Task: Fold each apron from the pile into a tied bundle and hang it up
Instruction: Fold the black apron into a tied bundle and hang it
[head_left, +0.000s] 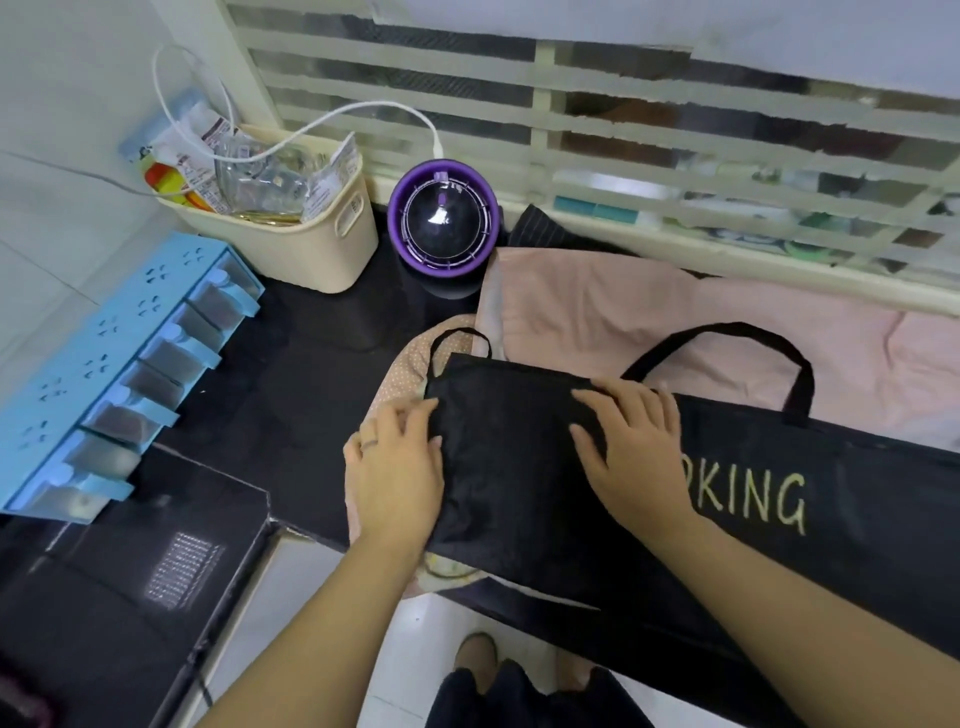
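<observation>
The black apron (511, 467) stretches rightward from its folded end, left hand (395, 467) touching that edge, right hand (634, 457) pressing on top (both flat-fingered, gripping nothing).

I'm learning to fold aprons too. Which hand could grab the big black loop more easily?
Probably the right hand. It lies flat on the black apron just below the big loop, while the left hand touches the apron's far left edge, farther away.
</observation>
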